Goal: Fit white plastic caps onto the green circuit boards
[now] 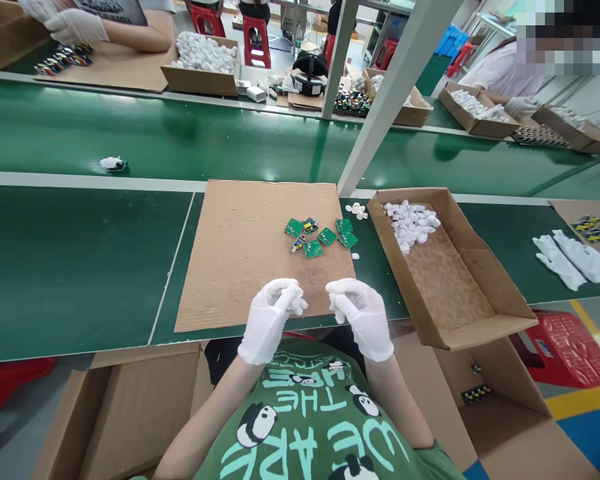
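Note:
Both hands wear white gloves and hover over the near edge of a cardboard sheet [240, 247]. My left hand [273, 313] is closed around a small white plastic part. My right hand [360, 310] is curled shut, fingertips pinched at its left side; what it holds is too small to name. Several small green circuit boards [320, 237] lie on the cardboard just beyond the hands. A few loose white parts [357, 211] sit beside them.
An open cardboard box [475, 313] with white plastic parts [413, 223] stands at right. A green conveyor belt [180, 137] carries one white piece [113, 163]. Spare gloves [570, 257] lie far right. Other people work across the belt. A post [395, 87] rises ahead.

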{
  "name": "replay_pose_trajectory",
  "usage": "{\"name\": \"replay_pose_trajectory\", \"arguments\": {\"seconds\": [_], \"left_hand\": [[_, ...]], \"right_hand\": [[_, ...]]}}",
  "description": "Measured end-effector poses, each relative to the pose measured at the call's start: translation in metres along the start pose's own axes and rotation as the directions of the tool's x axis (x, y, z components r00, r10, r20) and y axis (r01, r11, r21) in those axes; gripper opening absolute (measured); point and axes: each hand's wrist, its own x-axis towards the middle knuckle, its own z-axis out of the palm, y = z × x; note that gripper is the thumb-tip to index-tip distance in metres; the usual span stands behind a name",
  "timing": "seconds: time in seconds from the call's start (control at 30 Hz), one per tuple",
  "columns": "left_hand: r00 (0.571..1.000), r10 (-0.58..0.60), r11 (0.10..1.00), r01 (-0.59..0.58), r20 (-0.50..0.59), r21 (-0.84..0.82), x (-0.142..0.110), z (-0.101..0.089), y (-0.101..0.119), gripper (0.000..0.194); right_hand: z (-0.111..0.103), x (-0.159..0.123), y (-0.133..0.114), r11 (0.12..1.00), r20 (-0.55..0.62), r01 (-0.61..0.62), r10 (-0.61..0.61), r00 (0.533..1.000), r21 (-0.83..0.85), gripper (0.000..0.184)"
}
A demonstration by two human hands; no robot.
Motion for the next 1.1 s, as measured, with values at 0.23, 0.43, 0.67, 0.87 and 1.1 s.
{"name": "replay_pose_trajectory", "arguments": {"seconds": [0.23, 0.43, 0.67, 0.87, 1.1], "left_hand": [[0.992, -0.107, 0.994, 0.109, 0.069, -0.029, 0.000, 0.002, 0.001, 0.038], [0.980, -0.141, 0.986, 0.151, 0.142, -0.065, -0.003, 0.000, 0.000, 0.049], [0.985, 0.009, 0.993, -0.028, 0.171, 0.110, -0.004, 0.001, -0.004, 0.057], [0.988, 0.013, 0.986, -0.038, 0.155, 0.161, -0.006, 0.001, -0.004, 0.035], [0.994, 0.054, 0.989, -0.067, 0.099, 0.133, -0.005, -0.003, -0.004, 0.027]], "right_hand": [[-0.010, 0.008, 0.016, 0.986, -0.043, 0.073, -0.080, 0.996, -0.152, 0.011], [-0.024, 0.027, 0.042, 0.860, -0.051, 0.199, -0.252, 0.966, -0.471, 0.029], [0.001, 0.010, 0.021, 0.798, 0.172, 0.350, -0.305, 0.937, -0.491, 0.045], [0.016, 0.010, 0.004, 0.926, 0.190, 0.223, -0.170, 0.967, -0.304, 0.008], [0.020, 0.001, -0.002, 0.927, 0.139, 0.147, -0.105, 0.985, -0.345, 0.027]]}}
